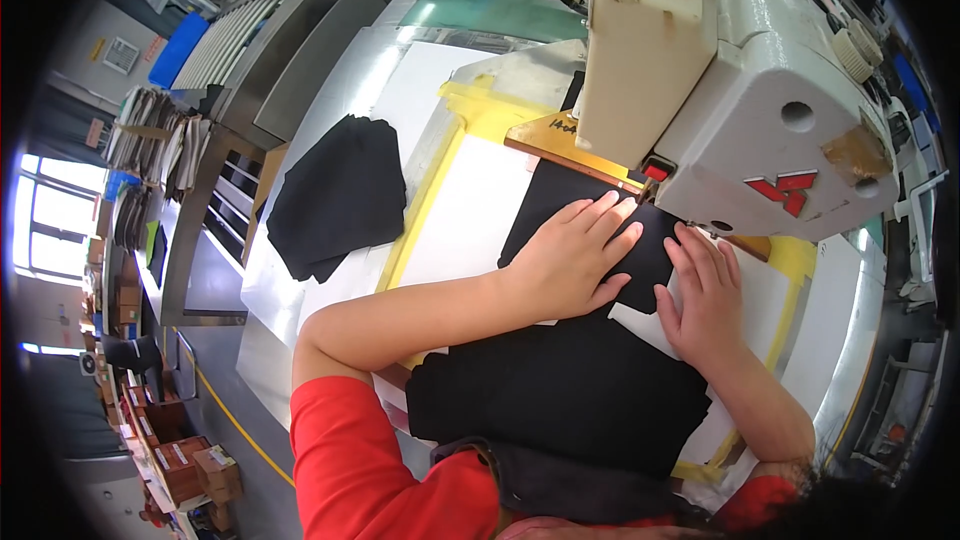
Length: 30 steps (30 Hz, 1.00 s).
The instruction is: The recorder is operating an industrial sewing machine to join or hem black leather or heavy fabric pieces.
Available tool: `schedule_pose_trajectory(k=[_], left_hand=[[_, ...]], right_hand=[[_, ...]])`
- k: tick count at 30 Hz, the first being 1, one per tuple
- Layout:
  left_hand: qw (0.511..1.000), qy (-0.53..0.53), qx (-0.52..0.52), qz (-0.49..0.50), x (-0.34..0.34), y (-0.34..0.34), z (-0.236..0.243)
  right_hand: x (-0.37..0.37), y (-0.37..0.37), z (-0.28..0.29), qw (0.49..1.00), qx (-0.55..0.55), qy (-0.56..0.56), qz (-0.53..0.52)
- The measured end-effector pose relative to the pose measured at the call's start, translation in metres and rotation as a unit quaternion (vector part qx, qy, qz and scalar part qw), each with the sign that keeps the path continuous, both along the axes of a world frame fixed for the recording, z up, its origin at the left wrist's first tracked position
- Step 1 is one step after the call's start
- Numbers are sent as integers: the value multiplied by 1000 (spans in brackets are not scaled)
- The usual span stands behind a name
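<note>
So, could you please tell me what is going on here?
A person in red sleeves is at an industrial sewing machine, both hands on a black fabric piece. The left hand lies flat on it, and the right hand is at its right edge. One black fabric stack lies close to the body; another black stack sits to the left.

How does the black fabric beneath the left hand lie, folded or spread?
Spread: the black fabric lies flat, left hand on it, right hand at its edge; no fold shows.
</note>
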<state>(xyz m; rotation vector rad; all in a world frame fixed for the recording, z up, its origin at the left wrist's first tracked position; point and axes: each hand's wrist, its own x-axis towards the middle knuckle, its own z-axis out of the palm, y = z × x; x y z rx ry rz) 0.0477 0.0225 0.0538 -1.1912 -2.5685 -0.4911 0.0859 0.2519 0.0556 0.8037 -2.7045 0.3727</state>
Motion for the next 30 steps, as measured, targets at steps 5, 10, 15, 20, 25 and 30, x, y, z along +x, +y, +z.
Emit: schedule_pose_trajectory(k=[5,10,15,20,25,30], left_hand=[[1000,6,11,9,0,-1,4],[1000,6,16,4,4,-6,2],[996,-43,51,64,15,-56,32],[914,-2,-34,404,33,-164,53],[878,-143,72,451,30,-219,33],[901,-157,72,398,26,-217,31]], right_hand=[[-1,-3,5,1000,4,5,10],[1,-3,7,999,-7,1,44],[3,3,10,992,-50,-22,114],[-9,-46,28,981,-46,-76,175],[-11,-86,17,986,-9,-50,161],[-13,-79,9,991,10,-18,131]])
